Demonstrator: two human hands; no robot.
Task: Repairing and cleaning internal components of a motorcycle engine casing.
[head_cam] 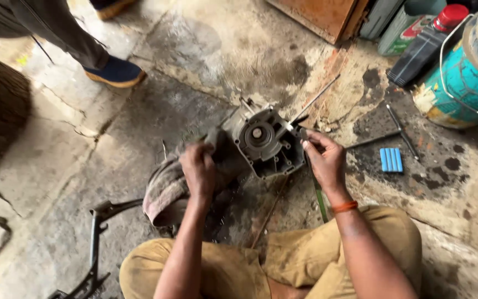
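Observation:
A grey metal engine casing stands on the stained concrete floor in front of my knees, its open side with a round shaft facing up. My left hand grips a dirty brown rag pressed against the casing's left side. My right hand holds the casing's right edge and pinches a thin metal tool between its fingers. A long rod sticks out behind the casing.
A T-handle wrench and a small blue ridged block lie to the right. A turquoise bucket and a black oil bottle stand at the back right. A black metal bracket lies left. Another person's shoe is far left.

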